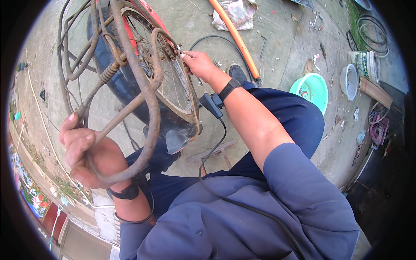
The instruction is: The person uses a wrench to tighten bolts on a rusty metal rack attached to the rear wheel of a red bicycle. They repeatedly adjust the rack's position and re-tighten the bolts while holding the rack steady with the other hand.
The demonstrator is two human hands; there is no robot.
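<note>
My left hand [108, 154] grips the rusty tubular rack [149, 121] of a bicycle at lower left, fingers wrapped round its bars. A spring [108, 74] and bent tubes show above it. My right hand [201, 65] is pinched at a small metal fitting [177, 52] beside the spoked wheel [169, 86]; what exactly its fingers hold is too small to make out. A dark fender [121, 91] curves along the wheel, with a grey lamp-like part [175, 141] at its lower end. A black box [211, 104] on a cable hangs by my right forearm.
An orange tube [232, 30], a pale sack [234, 13] and a bent tool [263, 45] lie on the ground. To the right are a mint basin [316, 80], white basin [350, 80], buckets [368, 65] and coiled hose [375, 30]. My shoe [237, 73] is beyond my right hand.
</note>
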